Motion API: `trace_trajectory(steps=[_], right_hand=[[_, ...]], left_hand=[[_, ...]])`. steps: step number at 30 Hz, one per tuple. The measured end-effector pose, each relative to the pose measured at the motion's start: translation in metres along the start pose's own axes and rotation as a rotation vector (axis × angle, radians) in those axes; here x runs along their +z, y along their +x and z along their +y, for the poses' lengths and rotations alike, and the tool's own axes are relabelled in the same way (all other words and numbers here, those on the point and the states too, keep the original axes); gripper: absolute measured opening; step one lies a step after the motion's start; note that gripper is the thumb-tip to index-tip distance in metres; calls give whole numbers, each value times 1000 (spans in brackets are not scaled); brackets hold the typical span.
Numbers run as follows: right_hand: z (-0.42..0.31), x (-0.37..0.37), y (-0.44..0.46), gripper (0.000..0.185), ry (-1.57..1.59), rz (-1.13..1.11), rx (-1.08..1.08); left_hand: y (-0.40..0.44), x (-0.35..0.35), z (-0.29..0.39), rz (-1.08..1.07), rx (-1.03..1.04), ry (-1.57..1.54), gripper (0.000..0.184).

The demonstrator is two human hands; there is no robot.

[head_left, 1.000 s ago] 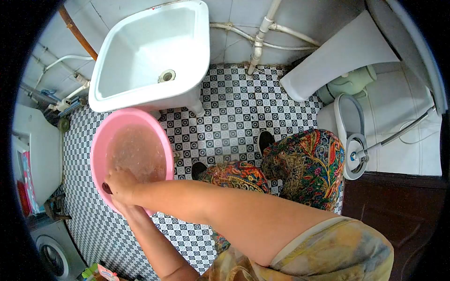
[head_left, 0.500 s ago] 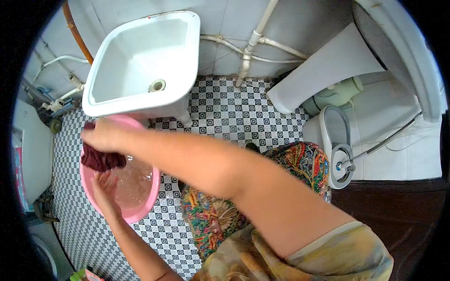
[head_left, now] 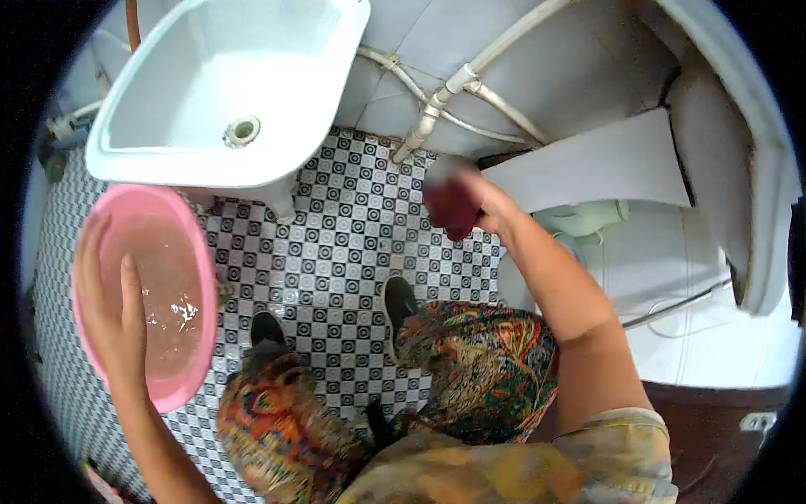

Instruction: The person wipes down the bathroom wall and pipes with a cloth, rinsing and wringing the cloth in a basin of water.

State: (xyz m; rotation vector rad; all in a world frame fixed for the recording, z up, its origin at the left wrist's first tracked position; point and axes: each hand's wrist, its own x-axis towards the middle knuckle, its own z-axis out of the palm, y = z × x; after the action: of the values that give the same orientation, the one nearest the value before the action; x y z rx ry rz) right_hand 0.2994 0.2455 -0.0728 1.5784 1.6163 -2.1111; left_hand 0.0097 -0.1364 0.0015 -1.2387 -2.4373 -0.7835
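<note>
A bunched dark red cloth [head_left: 453, 204] hangs above the tiled floor, in front of the sink pedestal at the right. My right hand [head_left: 495, 208] is closed on it; part of the cloth's upper edge is blurred. At the left, my left hand [head_left: 112, 315] is over the near left side of a pink basin [head_left: 207, 277], its fingers stretched out and holding nothing. Cloudy water [head_left: 168, 319] with bright glints fills the basin. Whether my left hand touches the rim I cannot tell.
A white square sink [head_left: 277, 164] with a drain stands behind the basin. Pale pipes [head_left: 428, 118] run down the wall. A white pedestal [head_left: 588, 164] and a green container [head_left: 588, 220] are at the right. My two shoes [head_left: 399, 302] rest on patterned tiles.
My right hand has carried the dark red cloth from above the basin far to the right. My left hand has come up out of the basin's inside, fingers spread. The view has shifted.
</note>
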Motion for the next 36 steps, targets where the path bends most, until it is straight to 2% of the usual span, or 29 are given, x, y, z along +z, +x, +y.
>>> trace_trajectory(steps=[1, 2, 4, 5, 7, 9, 10, 12, 15, 16, 20, 21, 23, 24, 26, 28, 29, 30, 32, 34, 35, 36], right_hand=[[1, -7, 0, 37, 172, 72, 19], [1, -15, 4, 30, 346, 148, 37], [9, -44, 33, 35, 356, 158, -3], [13, -59, 50, 39, 385, 160, -56], [17, -84, 86, 33, 417, 89, -55], [24, -110, 130, 26, 445, 200, -115], [26, -120, 147, 22, 613, 152, -160], [31, -133, 170, 20, 560, 131, -209], [44, -136, 194, 22, 269, 272, -255], [48, -135, 200, 26, 340, 239, -325], [76, -184, 267, 26, 459, 430, -455], [87, -208, 289, 27, 507, 363, -593], [102, -244, 323, 32, 572, 74, -874], [97, -254, 329, 29, 687, 379, -675], [58, -235, 302, 25, 874, 966, -216], [21, -216, 263, 23, 943, 1244, 35], [4, -202, 240, 26, 33, 1214, 306], [-12, -187, 218, 30, -873, 1015, 525], [-41, -161, 179, 37, -1520, 851, 698], [-32, -209, 200, 39, -1403, 924, 805], [-27, -227, 209, 40, -1263, 1056, 816], [-26, -224, 208, 40, -1266, 1057, 812]], left_hand=[[8, 5, 12, 25, 100, 107, 45], [15, 12, 22, 14, 78, 94, 45], [27, 27, 38, -12, 240, 111, 53], [32, 35, 41, -25, 226, 103, 53], [41, 52, 45, -142, 380, 270, 53], [45, 69, 46, -188, 389, 305, 56], [46, 78, 44, -245, 419, 305, 59], [46, 85, 39, -294, 414, 268, 64], [42, 83, 35, -357, 352, 182, 69], [38, 84, 33, -368, 327, 159, 69], [31, 84, 27, -370, 266, 99, 65], [30, 83, 27, -374, 268, 116, 63], [29, 81, 28, -377, 271, 149, 61], [31, 78, 28, -420, 313, 259, 60], [36, 80, 28, -376, 333, 250, 59], [38, 83, 27, -337, 364, 246, 58], [38, 84, 28, -323, 375, 253, 57], [37, 83, 29, -309, 382, 260, 57], [39, 85, 30, -281, 410, 267, 56], [40, 88, 31, -257, 430, 264, 56], [40, 88, 31, -252, 436, 264, 56], [42, 89, 32, -231, 452, 269, 56]])
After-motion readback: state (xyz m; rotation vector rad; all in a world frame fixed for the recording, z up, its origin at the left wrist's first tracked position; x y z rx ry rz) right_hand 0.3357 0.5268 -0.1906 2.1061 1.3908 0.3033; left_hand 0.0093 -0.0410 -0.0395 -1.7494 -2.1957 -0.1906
